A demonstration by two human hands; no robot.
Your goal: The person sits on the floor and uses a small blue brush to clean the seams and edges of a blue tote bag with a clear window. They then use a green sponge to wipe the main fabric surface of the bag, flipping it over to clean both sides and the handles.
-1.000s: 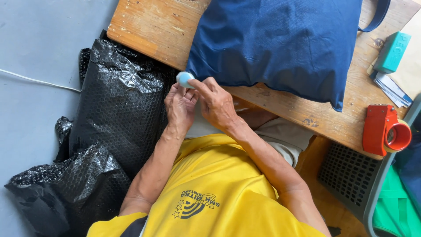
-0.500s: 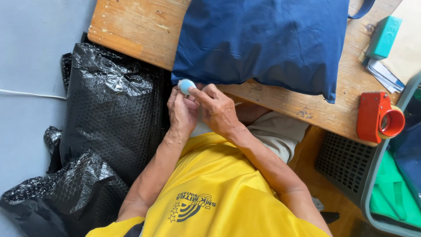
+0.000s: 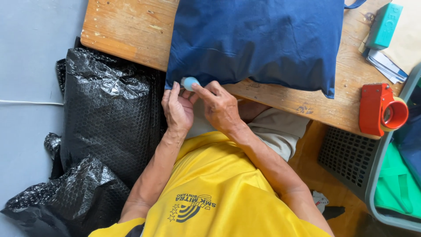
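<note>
While raised together, both hands (image 3: 199, 105) pinch a pale-blue cap (image 3: 190, 83).

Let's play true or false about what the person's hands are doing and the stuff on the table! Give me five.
1. Both hands, left hand and right hand, are together at a small light blue thing. True.
2. The big cloth bag on the wooden table is bright pink. False: it is dark blue.
3. A red tape dispenser sits on the table, off to the side of the right hand. True.
4. The right hand is holding the tape dispenser. False: it lies apart from both hands.
5. The black bubble wrap lies on top of the blue bag. False: it is heaped beside the table, below its edge.
</note>
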